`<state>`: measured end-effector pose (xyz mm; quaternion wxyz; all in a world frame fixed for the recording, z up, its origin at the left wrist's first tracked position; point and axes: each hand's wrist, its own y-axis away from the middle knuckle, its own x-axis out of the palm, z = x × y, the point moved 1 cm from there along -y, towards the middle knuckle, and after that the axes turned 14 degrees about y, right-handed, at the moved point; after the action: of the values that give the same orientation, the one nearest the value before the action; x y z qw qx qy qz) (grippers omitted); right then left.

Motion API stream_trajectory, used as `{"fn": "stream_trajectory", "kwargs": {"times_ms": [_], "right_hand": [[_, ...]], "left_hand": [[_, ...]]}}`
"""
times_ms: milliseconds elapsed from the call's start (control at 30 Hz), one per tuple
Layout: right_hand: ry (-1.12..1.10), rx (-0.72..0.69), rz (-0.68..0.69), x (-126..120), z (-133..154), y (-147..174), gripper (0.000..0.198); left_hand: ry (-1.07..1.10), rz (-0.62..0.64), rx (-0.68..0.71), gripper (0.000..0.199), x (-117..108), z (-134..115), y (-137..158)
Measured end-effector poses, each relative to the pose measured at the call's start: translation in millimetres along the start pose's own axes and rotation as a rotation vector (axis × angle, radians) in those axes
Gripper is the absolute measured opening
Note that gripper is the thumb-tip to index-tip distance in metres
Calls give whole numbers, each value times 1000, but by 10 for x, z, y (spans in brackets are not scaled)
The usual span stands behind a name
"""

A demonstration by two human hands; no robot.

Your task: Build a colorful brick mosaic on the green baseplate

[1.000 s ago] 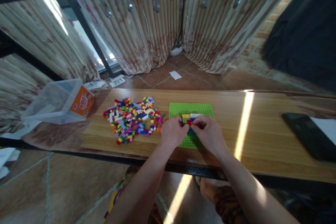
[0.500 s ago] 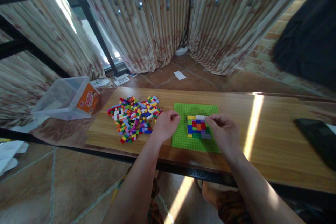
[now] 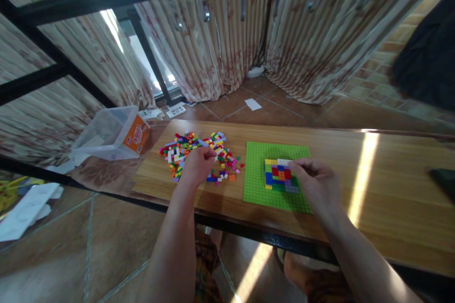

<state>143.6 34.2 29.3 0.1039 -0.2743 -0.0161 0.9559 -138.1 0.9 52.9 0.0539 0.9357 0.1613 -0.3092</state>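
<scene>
A green studded baseplate [image 3: 254, 175] lies on the table before me, bearing a flat patch of toy building bricks [image 3: 280, 175] in yellow, blue, red, orange, white, green and grey. My right hand [image 3: 318, 182] is at the patch's right side, thumb and forefinger pinched near the end of the white brick [image 3: 283, 162]; what is between the fingertips is hidden. Over the heap of loose bricks [image 3: 227, 156] left of the baseplate is my left hand [image 3: 197, 165], its fingers curled together. Whether a brick is in them cannot be made out.
A clear plastic bin [image 3: 106, 132] with an orange label stands beyond the heap on the left. At the far right edge lies a dark flat object [image 3: 444, 182]. The wooden table [image 3: 334, 151] has a strip of sunlight across it, and curtains hang behind.
My left hand has moved left, from beside the baseplate to above the loose bricks. My right hand stays at the brick patch. The view has shifted, so the table appears further right.
</scene>
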Motion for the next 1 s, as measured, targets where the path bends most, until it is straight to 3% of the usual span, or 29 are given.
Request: {"fn": "stream_trajectory", "kwargs": {"times_ms": [233, 400, 667, 733, 833, 933, 1000], "right_hand": [[53, 33, 43, 26, 0, 13, 24], [69, 17, 44, 39, 11, 23, 22], [59, 35, 53, 44, 31, 25, 21], [56, 38, 51, 45, 17, 18, 22], [29, 12, 48, 49, 2, 18, 23], [16, -72, 48, 43, 18, 40, 21], [36, -132, 30, 23, 40, 58, 20]], "left_hand": [[-121, 17, 34, 24, 67, 42, 7], [-229, 125, 43, 18, 138, -69, 73], [-335, 115, 40, 16, 203, -135, 103], [-246, 143, 69, 15, 184, -129, 91], [91, 261, 109, 12, 163, -166, 93], [414, 365, 77, 8, 212, -237, 120], [510, 377, 46, 10, 291, -271, 135]]}}
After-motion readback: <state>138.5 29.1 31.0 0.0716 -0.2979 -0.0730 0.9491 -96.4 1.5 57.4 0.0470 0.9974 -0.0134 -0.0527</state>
